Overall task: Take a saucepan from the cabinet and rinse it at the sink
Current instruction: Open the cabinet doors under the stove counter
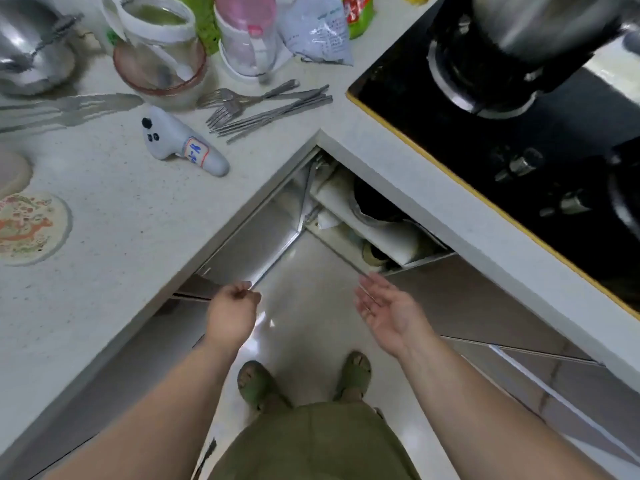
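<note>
We look down into the inner corner of an L-shaped counter (114,209), where a cabinet (349,216) stands open, its left door (252,251) swung outward. Our left hand (232,315) has its fingers curled at that door's bottom edge, apparently gripping it. Our right hand (386,308) hangs free in front of the opening, palm up, fingers straight, holding nothing. Inside, on a shelf (398,237), sits a dark pot (375,204), perhaps the saucepan; we cannot tell for sure. On the counter lie forks (228,105), chopsticks (277,112) and a grey controller (180,143). A black hob (519,140) is on the right. Below, our feet wear green sandals (355,370).
</note>
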